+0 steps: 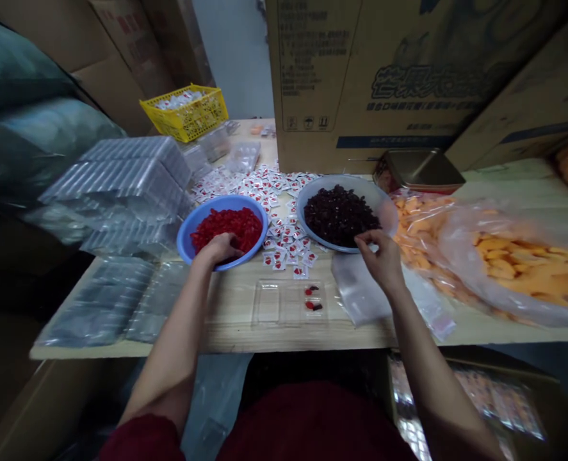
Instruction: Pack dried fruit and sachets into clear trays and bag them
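Note:
My left hand (219, 248) reaches into the blue bowl (193, 221) of red dried fruit (228, 225), its fingers curled down into the pieces. My right hand (381, 256) is at the near rim of the pale bowl (385, 206) of dark dried fruit (339, 214), fingers pinched together. A clear plastic tray (288, 302) with compartments lies on the wooden table (235, 320) between my arms; its right compartments hold a few red and dark pieces (312, 298).
Small red-and-white sachets (284, 240) are scattered between the bowls. Stacks of clear trays (125, 186) stand at left, a yellow basket (185, 112) behind. Bags of orange slices (519, 256) lie at right, a metal tin (421, 169) and cardboard boxes (384, 77) at the back.

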Action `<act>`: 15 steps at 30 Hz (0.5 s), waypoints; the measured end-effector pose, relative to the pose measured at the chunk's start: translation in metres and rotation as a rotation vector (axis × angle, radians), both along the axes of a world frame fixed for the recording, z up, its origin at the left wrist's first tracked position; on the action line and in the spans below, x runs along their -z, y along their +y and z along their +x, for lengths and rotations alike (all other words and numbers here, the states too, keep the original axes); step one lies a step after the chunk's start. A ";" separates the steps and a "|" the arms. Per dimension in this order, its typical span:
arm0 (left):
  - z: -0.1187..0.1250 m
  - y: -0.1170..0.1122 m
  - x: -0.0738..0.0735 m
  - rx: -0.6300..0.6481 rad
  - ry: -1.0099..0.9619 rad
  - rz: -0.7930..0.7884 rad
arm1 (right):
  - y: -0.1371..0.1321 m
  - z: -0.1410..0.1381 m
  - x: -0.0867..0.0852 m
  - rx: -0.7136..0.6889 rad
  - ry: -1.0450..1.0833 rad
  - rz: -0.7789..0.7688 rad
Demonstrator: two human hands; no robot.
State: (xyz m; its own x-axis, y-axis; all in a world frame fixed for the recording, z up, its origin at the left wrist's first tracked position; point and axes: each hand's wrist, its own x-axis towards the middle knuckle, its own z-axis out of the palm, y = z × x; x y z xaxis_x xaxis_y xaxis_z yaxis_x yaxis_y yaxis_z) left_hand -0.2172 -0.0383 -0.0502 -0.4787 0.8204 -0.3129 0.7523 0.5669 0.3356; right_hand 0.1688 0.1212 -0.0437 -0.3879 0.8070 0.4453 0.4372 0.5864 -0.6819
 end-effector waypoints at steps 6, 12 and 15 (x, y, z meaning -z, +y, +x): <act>0.002 0.008 0.011 0.070 -0.011 0.029 | 0.011 -0.027 -0.001 -0.106 0.000 -0.120; 0.002 0.001 0.012 0.033 -0.063 0.273 | -0.060 -0.050 -0.012 -0.310 0.070 -0.221; 0.004 -0.006 -0.002 -0.068 -0.062 0.422 | -0.083 -0.040 -0.014 -0.339 0.046 -0.241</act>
State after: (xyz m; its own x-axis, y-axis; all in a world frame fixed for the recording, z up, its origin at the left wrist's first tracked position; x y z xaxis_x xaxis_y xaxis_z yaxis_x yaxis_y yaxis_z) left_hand -0.2134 -0.0446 -0.0480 -0.5266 0.8500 0.0137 0.6895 0.4177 0.5917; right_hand 0.1285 0.0386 -0.0301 -0.6339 0.7200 0.2824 0.2128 0.5134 -0.8313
